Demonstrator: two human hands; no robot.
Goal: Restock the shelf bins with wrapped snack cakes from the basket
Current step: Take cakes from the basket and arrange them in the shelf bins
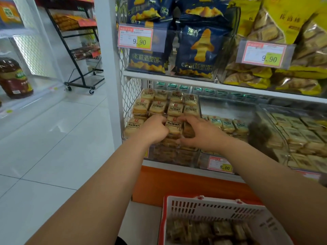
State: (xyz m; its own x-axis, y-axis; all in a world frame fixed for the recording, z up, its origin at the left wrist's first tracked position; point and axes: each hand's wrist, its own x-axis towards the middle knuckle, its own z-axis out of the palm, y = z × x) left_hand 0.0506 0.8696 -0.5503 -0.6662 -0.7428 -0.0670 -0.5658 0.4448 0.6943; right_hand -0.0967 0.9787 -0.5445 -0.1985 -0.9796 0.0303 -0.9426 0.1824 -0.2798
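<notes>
A clear shelf bin (177,156) at the left end of the lower shelf is stacked high with wrapped snack cakes (157,106) in tan wrappers. My left hand (153,129) and my right hand (200,133) both reach into the front of that bin. Between them stands one wrapped cake (173,125), and the curled fingers of both hands grip its sides. Below, at the bottom of the view, a white and red basket (212,207) holds several more wrapped cakes (208,230).
A second bin (226,126) of green-labelled cakes sits to the right, and a third clear bin (292,137) further right. Blue and yellow snack bags (196,50) fill the shelf above. An orange base panel (177,184) runs under the shelf. Tiled floor and a black wheeled rack (79,50) lie left.
</notes>
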